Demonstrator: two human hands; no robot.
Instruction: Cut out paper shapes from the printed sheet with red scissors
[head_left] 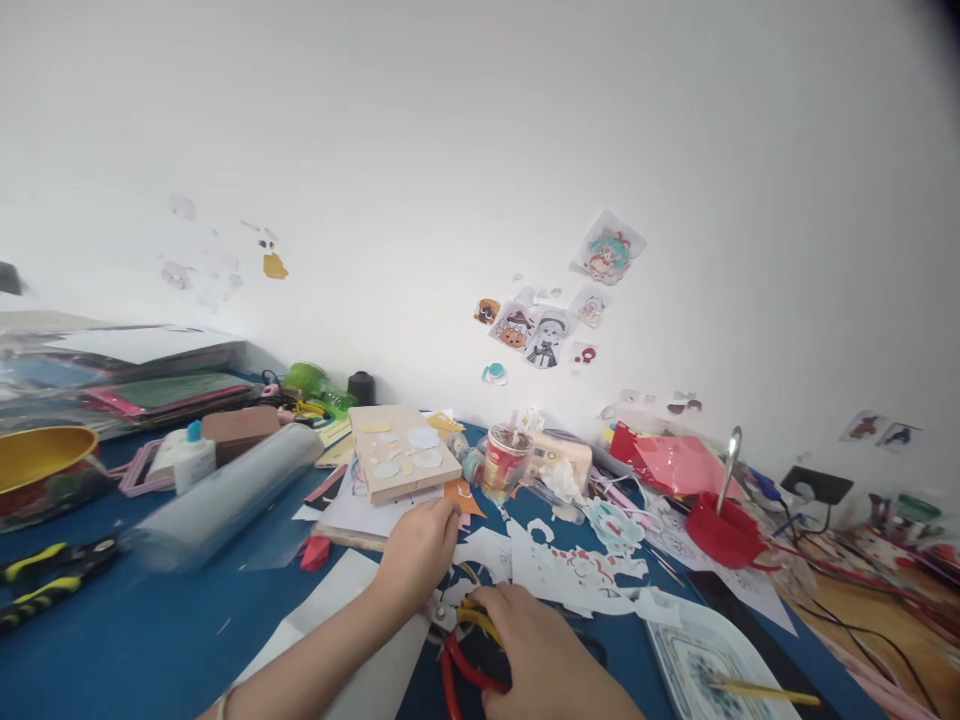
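On a cluttered blue table [172, 620], the right hand [541, 655] clasps a tool [459, 668] (red and yellow handles) near the front edge. The left hand [416, 548] rests curled on paper [487, 550] just beside it; I cannot tell whether it grips anything.

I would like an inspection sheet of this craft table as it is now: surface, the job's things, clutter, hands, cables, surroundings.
Surface: blue table, crowded, largely covered with paper.
Job's things: red-handled tool under the right hand; white paper cut-outs beside both hands.
Clutter: wooden board, clear roll, glue bottle, red cup, red bowl with a spoon, patterned tray.
Hands: left hand curled on paper; right hand over the tool, grip hidden.
Cables: black cables at the right side.
Surroundings: white wall with stickers.
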